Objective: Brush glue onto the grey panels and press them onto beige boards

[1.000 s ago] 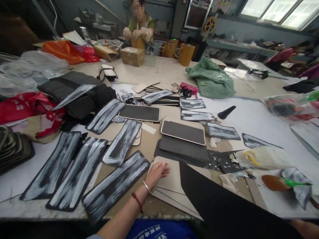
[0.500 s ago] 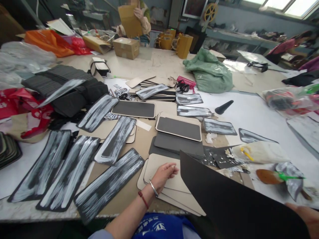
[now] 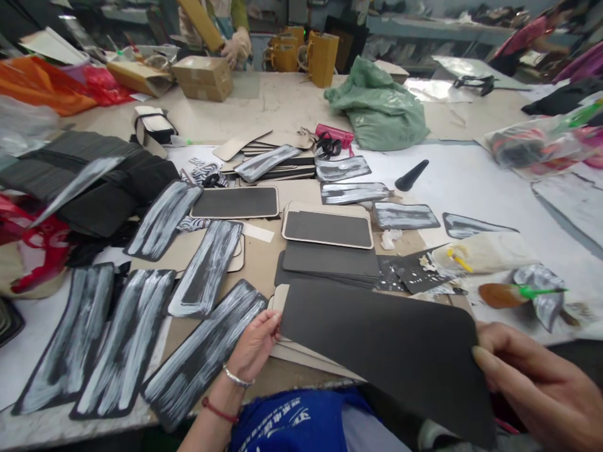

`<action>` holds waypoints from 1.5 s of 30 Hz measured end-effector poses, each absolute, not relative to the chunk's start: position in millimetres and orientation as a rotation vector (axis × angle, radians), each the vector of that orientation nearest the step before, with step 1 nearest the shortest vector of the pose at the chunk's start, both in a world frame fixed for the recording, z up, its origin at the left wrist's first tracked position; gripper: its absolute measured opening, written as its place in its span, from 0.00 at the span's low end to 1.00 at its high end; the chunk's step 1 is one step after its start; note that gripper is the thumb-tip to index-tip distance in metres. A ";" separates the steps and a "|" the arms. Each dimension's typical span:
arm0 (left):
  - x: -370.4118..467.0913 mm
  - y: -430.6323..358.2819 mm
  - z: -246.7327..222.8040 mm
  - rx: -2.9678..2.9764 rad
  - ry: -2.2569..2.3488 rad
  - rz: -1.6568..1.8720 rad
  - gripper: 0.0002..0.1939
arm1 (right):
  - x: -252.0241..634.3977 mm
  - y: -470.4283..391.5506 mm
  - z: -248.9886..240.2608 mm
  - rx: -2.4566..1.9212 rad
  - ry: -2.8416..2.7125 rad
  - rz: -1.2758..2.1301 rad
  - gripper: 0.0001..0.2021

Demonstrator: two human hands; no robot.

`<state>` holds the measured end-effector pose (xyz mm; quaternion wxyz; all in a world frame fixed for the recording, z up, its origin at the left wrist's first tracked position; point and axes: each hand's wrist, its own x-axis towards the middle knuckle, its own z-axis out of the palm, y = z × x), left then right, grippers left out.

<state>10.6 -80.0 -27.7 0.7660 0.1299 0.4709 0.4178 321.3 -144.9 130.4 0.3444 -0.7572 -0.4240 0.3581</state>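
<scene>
A dark grey rectangular panel (image 3: 377, 339) with rounded corners is stretched between my hands, tilted above the table's front edge. My right hand (image 3: 541, 376) pinches its right end, thumb on top. At its left end, my left hand (image 3: 258, 342) is closed with fingertips on the corner. Beneath the panel, partly hidden, lie beige boards (image 3: 306, 353). Just beyond is a stack of dark grey pieces (image 3: 330, 262), and behind that beige boards topped with a smaller dark panel (image 3: 328, 228). Left of my left hand lies a dark strip streaked with white (image 3: 205, 351).
More white-streaked strips (image 3: 94, 333) cover the left side. A brush (image 3: 502, 295) and a white container with a yellow tool (image 3: 485, 256) sit at right. Farther back are a green bag (image 3: 381, 107) and a cardboard box (image 3: 202, 78); a person's gloved hand (image 3: 237, 47) is beside the box.
My right hand has brought the panel leftward and flatter into view. My left hand has moved left and down from the beige boards to the panel's left end. The view has shifted.
</scene>
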 end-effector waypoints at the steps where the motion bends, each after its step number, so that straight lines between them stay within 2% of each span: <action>1: 4.7 -81.8 -27.3 0.294 1.047 0.900 0.13 | 321.1 -139.7 123.9 -1.944 -1.082 1.012 0.18; 3: -2.8 -84.1 -25.9 0.311 1.098 0.884 0.14 | 322.8 -130.8 109.4 -1.893 -1.104 1.140 0.17; 8: -2.2 -84.1 -22.9 0.359 1.167 0.853 0.14 | 327.5 -120.8 86.7 -1.810 -1.363 1.123 0.17; 16: 17.9 -77.8 -31.1 0.424 1.214 0.869 0.14 | 325.2 -120.3 91.9 -1.787 -1.408 1.194 0.15; 22: 17.8 -79.9 -38.4 0.620 1.378 0.887 0.15 | 328.6 -115.7 87.4 -1.853 -1.494 1.070 0.15; 27: -3.1 -91.1 -46.0 0.792 1.593 0.956 0.19 | 338.8 -112.6 38.8 -1.957 -1.518 0.912 0.15; 34: 0.6 -94.4 -47.6 0.890 1.644 0.936 0.22 | 344.3 -110.0 -37.2 -2.171 -1.577 0.697 0.10; 45: 9.7 -90.3 -59.7 0.828 1.698 0.955 0.22 | 342.6 -97.5 -53.0 -2.257 -1.545 0.623 0.09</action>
